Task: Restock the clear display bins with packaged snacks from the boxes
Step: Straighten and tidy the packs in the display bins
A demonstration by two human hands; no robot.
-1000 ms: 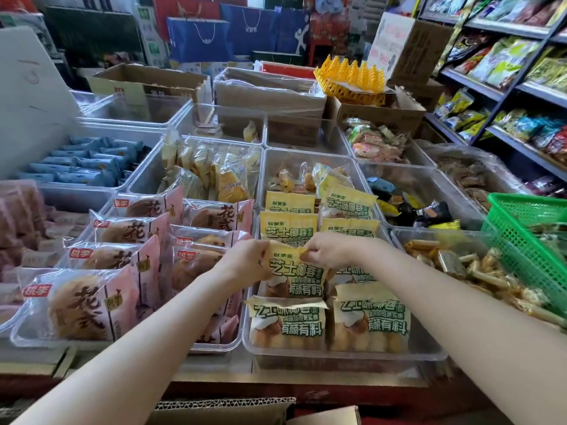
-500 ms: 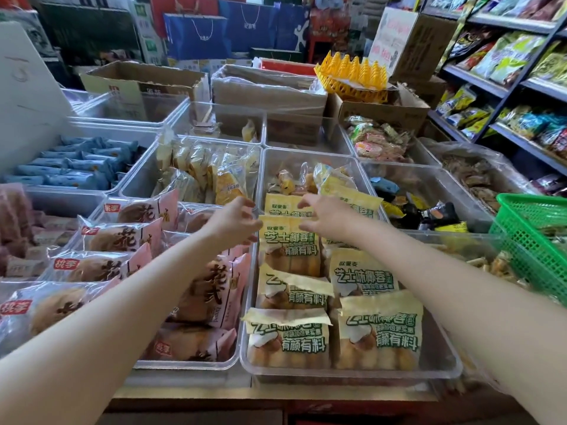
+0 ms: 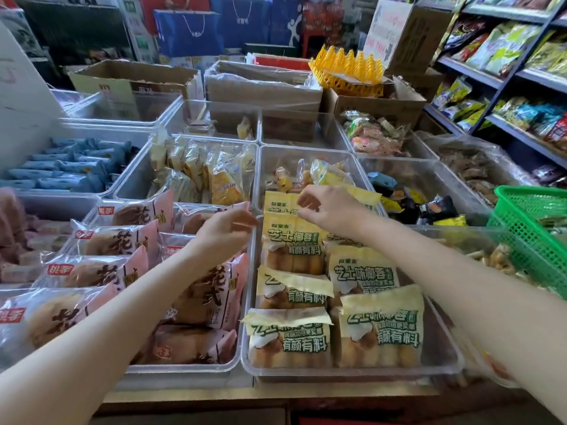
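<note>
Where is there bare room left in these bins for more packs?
Bare floor shows in the back clear bin before the cardboard boxes, and along the yellow-pack bin's near right edge. The pink-pack bin is crowded. Both hands hover over the yellow packs.

Yellow-green snack packs point(image 3: 293, 240), pink bread packs point(image 3: 119, 240), green basket point(image 3: 527, 237).

The display bins point(image 3: 352, 374) are clear, smooth hard plastic with a glossy rim. In them the yellow bread packets point(image 3: 380, 326) wear shiny, crinkled plastic film, and so do the pink bun packets point(image 3: 92, 271) at nine o'clock from them. At twelve o'clock the boxes point(image 3: 264, 87) are matt brown cardboard, one with a rough torn edge. The green basket point(image 3: 534, 240) at three o'clock is moulded plastic mesh; the yellow tray point(image 3: 346, 69) behind is plastic lattice.
</note>
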